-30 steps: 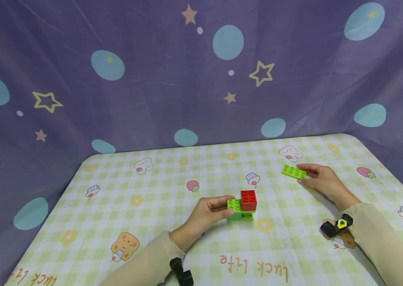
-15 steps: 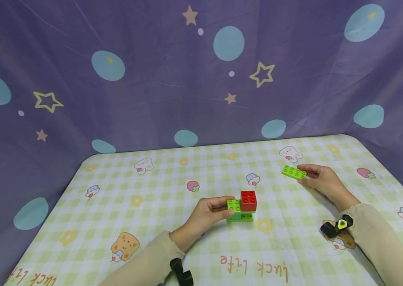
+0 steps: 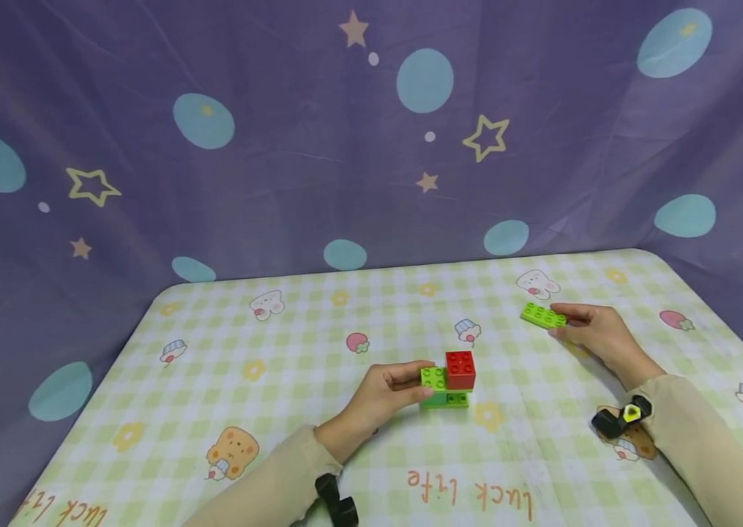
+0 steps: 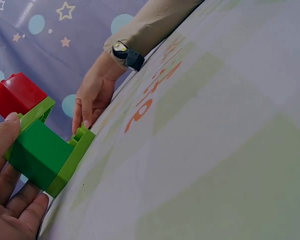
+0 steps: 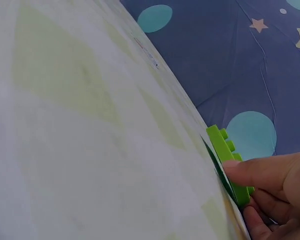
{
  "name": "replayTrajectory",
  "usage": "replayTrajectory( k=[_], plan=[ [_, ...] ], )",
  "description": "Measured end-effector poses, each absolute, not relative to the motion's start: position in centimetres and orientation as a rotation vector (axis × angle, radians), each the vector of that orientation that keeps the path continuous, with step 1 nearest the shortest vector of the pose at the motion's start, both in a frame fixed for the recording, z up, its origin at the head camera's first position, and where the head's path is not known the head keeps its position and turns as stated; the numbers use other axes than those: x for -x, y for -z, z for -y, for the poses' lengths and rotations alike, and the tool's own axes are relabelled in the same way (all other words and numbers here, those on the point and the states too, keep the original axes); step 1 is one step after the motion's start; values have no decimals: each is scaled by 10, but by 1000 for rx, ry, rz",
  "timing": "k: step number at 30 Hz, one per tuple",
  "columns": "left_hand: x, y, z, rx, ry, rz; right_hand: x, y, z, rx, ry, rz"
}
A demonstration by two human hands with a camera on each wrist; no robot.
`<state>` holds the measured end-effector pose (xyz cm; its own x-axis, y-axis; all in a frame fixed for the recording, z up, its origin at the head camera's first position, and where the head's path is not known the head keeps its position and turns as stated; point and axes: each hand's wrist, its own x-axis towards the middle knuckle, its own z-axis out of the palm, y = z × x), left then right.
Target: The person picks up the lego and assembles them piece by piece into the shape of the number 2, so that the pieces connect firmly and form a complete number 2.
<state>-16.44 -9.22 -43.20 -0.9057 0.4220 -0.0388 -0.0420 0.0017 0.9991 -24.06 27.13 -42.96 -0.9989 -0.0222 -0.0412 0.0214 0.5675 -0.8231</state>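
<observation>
In the head view my left hand (image 3: 381, 395) grips the left side of a small stack of building bricks. The stack has a flat light green brick (image 4: 72, 167) at the bottom and a darker green brick (image 4: 40, 152) on it. Above that lies another flat light green brick (image 3: 433, 378), with a red brick (image 3: 460, 370) on its right end. Farther back to the right, my right hand (image 3: 591, 333) pinches a flat light green brick (image 3: 544, 315) by its right end, thumb on the near side. In the right wrist view this brick (image 5: 222, 152) is close over the tabletop, studs facing away from it.
A checked, patterned cloth (image 3: 305, 410) covers the table. Behind its far edge hangs a purple curtain (image 3: 279, 190) with stars and blue ovals. Dark wrist straps (image 3: 621, 417) sit on both sleeves.
Both hands keep their holds and stay nearly in place. The left end of the flat green brick in my right hand has risen very slightly. The head view has shifted a little.
</observation>
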Motion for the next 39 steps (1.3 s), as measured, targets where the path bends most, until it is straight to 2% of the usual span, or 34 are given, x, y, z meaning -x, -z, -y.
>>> replayTrajectory(
  k=[17,30,39],
  plan=[
    [163,430,94,-412,-1965,-1949,236,401,-231,256,1569,-2607],
    [163,431,92,-388,-1977,-1960,209,380,-193,286,1671,-2604],
    [164,432,93,-384,-1950,-1997,186,368,-170,583,1785,-2557]
  ],
)
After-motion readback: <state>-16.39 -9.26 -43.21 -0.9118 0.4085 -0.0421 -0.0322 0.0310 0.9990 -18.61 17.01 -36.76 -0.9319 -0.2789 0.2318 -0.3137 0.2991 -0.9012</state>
